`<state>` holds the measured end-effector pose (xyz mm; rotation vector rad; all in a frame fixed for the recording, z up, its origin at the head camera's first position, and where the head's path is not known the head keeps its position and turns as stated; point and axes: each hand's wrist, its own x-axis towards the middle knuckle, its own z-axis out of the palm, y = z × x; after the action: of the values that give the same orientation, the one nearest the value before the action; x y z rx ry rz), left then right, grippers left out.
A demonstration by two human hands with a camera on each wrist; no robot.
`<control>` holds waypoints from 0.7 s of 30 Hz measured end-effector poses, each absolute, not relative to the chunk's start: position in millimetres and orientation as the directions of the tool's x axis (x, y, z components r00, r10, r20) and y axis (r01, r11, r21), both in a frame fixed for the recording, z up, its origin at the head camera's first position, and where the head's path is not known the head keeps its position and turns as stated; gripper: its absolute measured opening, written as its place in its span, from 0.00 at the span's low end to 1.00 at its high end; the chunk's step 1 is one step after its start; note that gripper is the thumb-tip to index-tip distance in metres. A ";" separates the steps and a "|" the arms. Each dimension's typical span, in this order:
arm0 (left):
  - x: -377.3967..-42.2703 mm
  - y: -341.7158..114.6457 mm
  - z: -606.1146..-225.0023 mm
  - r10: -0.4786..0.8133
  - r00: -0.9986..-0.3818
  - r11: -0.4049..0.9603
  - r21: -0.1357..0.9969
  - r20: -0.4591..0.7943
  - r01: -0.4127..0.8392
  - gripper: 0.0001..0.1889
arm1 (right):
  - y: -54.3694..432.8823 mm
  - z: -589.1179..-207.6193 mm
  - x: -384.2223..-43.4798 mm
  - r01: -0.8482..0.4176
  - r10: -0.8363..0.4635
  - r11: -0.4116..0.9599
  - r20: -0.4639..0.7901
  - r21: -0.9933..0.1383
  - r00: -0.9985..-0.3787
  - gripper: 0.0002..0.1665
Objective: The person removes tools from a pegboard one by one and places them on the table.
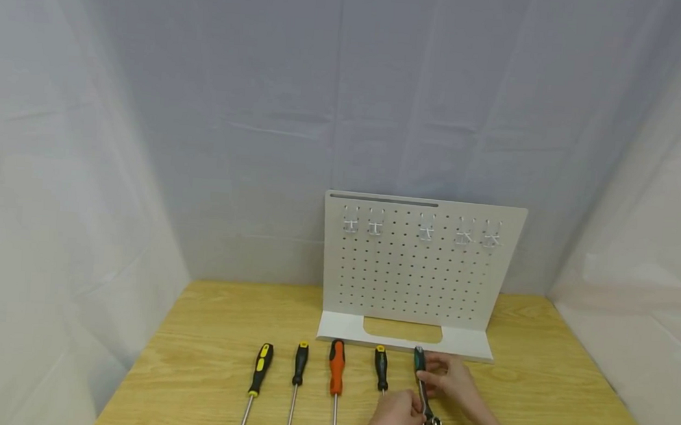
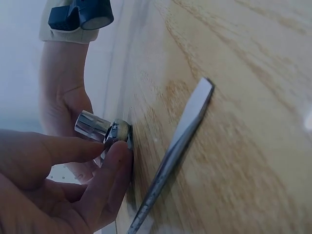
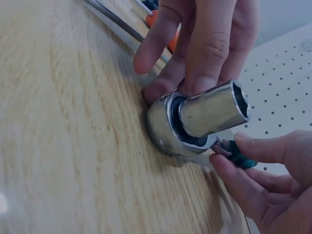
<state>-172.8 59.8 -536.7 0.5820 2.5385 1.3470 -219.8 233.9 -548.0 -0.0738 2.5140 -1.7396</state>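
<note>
A ratchet wrench (image 1: 420,360) with a green and black handle lies at the right of the row of tools. Its chrome head carries a socket (image 3: 214,111), which sticks up from the wood in the right wrist view. My left hand (image 1: 395,417) pinches the wrench by its head end, thumb and fingertips at the metal. Farther up, my right hand (image 1: 450,380) holds the handle between thumb and fingers. Just left of the wrench lies a black screwdriver (image 1: 380,366) with a yellow end; my left hand hides its lower shaft in the head view. Its flat tip (image 2: 197,100) shows in the left wrist view.
A white pegboard (image 1: 407,268) with several clear hooks (image 1: 427,227) stands behind the tools on the wooden table (image 1: 210,334). Left of my hands lie an orange screwdriver (image 1: 337,368), a black one (image 1: 300,365) and a black-yellow one (image 1: 261,370). White sheets enclose the table.
</note>
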 end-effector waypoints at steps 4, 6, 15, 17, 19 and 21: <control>-171.0 59.9 -536.6 0.442 -0.896 0.557 0.773 0.036 0.305 0.06 | 231.9 -547.6 -219.8 0.022 -0.053 0.404 -0.048 -0.915 -0.997 0.25; -170.4 60.1 -537.6 0.448 -0.893 0.573 0.751 0.046 0.327 0.06 | 231.4 -548.7 -219.9 0.039 -0.033 0.429 -0.059 -0.903 -0.998 0.25; -171.2 61.8 -537.5 0.476 -0.877 0.614 0.691 0.062 0.382 0.08 | 229.0 -549.9 -220.4 0.074 0.014 0.514 -0.078 -0.854 -0.997 0.24; -170.6 61.4 -537.5 0.476 -0.877 0.623 0.676 0.072 0.393 0.08 | 227.4 -548.9 -220.0 0.072 0.022 0.539 -0.071 -0.839 -0.997 0.23; -170.6 61.3 -537.6 0.476 -0.876 0.627 0.670 0.074 0.397 0.09 | 225.7 -547.8 -219.3 0.061 0.033 0.578 -0.051 -0.814 -0.998 0.22; -170.9 61.3 -537.8 0.475 -0.877 0.625 0.674 0.070 0.393 0.09 | 224.4 -546.8 -218.6 0.060 0.043 0.597 -0.043 -0.800 -0.998 0.21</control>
<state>-170.9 61.3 -537.8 0.7313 2.7272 1.0892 -218.6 224.4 -546.8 0.0901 2.7907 -1.3983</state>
